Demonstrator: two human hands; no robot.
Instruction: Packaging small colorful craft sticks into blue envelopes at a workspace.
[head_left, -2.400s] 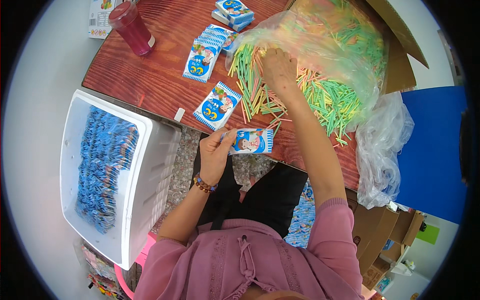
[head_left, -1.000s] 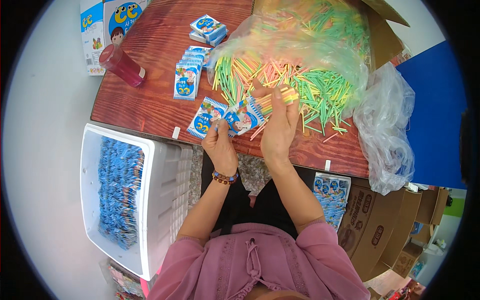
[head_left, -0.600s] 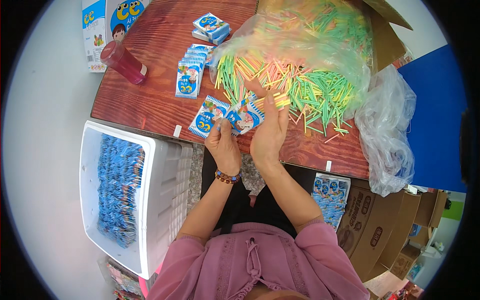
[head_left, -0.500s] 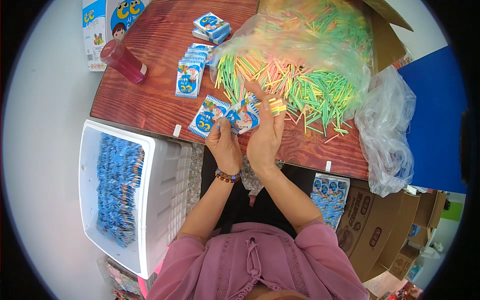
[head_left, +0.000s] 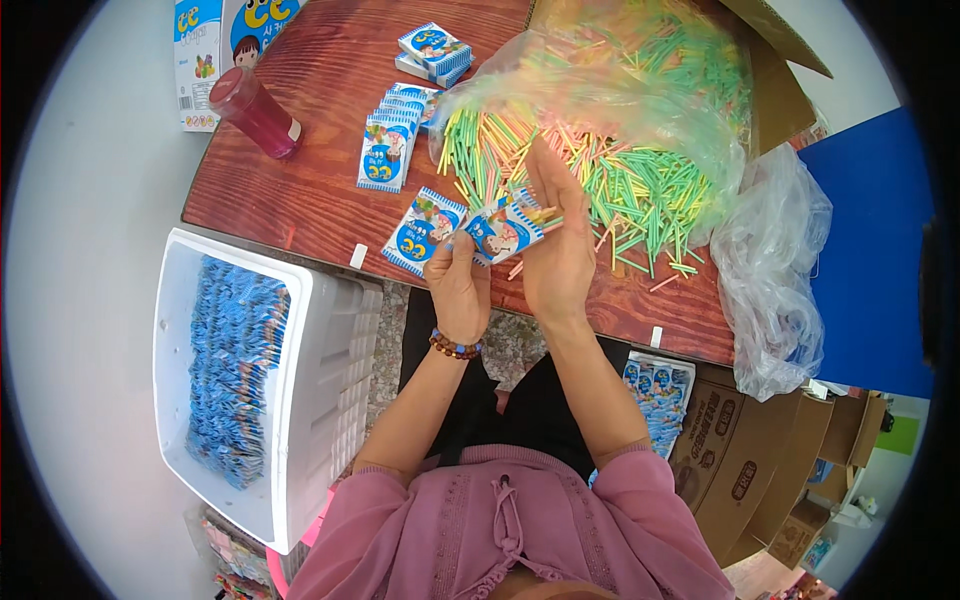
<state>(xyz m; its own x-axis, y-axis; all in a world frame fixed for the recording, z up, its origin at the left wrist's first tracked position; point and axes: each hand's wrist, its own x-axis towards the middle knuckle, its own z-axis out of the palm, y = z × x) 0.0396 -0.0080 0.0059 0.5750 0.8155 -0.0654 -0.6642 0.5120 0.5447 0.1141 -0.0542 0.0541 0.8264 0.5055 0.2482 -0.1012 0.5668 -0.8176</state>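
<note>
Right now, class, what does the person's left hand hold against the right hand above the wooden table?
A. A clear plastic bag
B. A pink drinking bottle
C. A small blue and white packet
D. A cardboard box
C: the left hand grips a small blue and white packet at the table edge, and the right hand pushes a few coloured sticks into its open end.

Packing workshop | bin of packets [head_left: 235, 370] | cartons [head_left: 740, 470] (stacked)
</note>
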